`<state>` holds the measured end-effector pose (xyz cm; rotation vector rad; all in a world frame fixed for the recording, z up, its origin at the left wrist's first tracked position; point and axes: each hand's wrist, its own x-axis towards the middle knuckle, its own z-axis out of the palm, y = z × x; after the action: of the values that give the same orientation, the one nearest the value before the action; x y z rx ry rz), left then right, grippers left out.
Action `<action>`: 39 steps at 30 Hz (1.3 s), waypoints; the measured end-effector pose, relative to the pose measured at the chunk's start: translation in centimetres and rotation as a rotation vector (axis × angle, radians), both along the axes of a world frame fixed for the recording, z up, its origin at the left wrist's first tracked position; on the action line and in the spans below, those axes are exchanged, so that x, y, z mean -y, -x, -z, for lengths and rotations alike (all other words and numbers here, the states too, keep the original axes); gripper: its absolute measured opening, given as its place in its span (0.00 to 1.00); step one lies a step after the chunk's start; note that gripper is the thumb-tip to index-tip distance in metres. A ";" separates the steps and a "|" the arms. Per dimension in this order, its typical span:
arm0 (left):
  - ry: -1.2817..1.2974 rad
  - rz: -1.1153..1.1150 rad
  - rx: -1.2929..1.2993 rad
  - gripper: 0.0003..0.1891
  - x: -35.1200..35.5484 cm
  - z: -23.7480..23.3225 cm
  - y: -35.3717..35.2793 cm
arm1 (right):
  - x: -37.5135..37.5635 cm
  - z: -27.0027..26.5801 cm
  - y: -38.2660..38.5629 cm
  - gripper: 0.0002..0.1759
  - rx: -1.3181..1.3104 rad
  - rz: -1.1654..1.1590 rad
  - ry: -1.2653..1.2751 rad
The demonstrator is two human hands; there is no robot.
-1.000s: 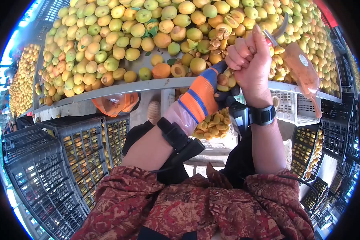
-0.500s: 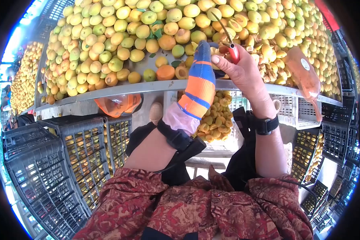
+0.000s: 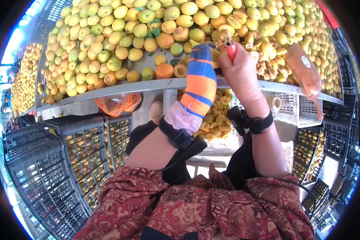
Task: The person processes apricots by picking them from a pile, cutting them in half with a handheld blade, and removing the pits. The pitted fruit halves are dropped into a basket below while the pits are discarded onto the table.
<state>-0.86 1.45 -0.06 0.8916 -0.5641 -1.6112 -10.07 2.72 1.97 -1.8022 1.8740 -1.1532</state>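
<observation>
My left hand [image 3: 203, 66], in a blue and orange striped glove, curls around a yellow apricot [image 3: 215, 58] at the near edge of the fruit heap. The glove hides much of that fruit. Close to its right, my bare right hand [image 3: 241, 71] is closed around the red handle of a curved knife [image 3: 231, 50]. The knife's metal end points away from me, over the split apricots; its thin blade is hard to make out here. Whole yellow and orange apricots [image 3: 108, 48] are heaped across the metal table [image 3: 148, 87], and opened halves and pulp [image 3: 268, 54] lie to the right.
Below the table rim, a crate of apricot halves [image 3: 217, 120] sits between my forearms. Black crates of fruit [image 3: 82, 148] stand at left and more crates [image 3: 306, 150] at right. An orange plastic bag [image 3: 118, 103] hangs below the rim; a clear orange-tinted scoop-like piece [image 3: 304, 72] rests across it.
My right hand has come slightly down and turned, so the knife's long curved blade no longer shows plainly. My left hand stays almost in place on the apricot.
</observation>
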 end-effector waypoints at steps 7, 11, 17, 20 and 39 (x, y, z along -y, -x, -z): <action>-0.106 0.041 -0.217 0.15 0.5 -1.3 -0.3 | 1.5 -1.6 4.3 0.13 0.765 0.246 -0.092; 0.058 0.015 -0.031 0.15 1.3 0.9 0.3 | 0.4 -2.2 3.0 0.27 0.478 0.088 -0.474; 0.149 -0.006 0.084 0.15 1.5 1.4 0.7 | 0.0 -0.5 0.1 0.20 0.431 -0.024 -0.183; 0.179 -0.014 0.134 0.15 1.4 1.7 0.7 | 0.2 0.2 0.2 0.18 0.721 0.036 -0.237; -0.184 0.387 -0.099 0.14 0.8 -0.8 -3.0 | 0.1 -2.8 2.0 0.15 0.393 0.047 0.012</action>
<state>2.14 0.64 0.73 0.8675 -0.5476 -2.0727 -12.09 2.64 4.78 -1.4139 1.6865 -1.4167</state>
